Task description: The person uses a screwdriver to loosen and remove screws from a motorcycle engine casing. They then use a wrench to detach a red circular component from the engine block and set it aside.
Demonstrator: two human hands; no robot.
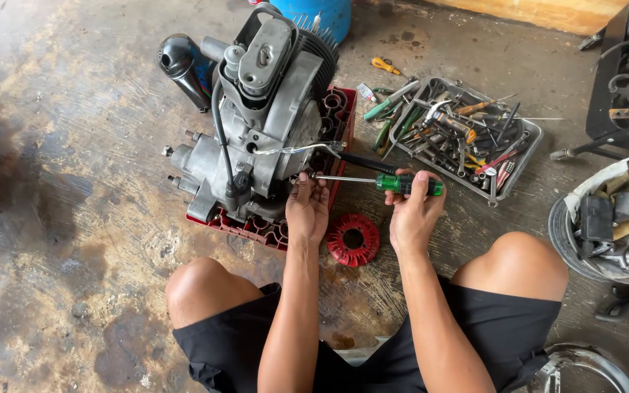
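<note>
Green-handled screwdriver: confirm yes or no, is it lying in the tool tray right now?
No: the green-handled screwdriver is gripped in the right hand, its tip at the engine, well clear of the tool tray.

Only 1 view is given, from a camera worn on the person's head. It looks steeply down and slightly forward over the bare knees and both forearms onto a stained concrete floor (74, 240). It sits close, at seated height: the left hand (307, 211) and right hand (414, 215) lie near frame centre, the grey engine (263, 124) just above them. The metal tool tray (529, 142) lies upper right. With 1 view, no overlap exists.
</note>
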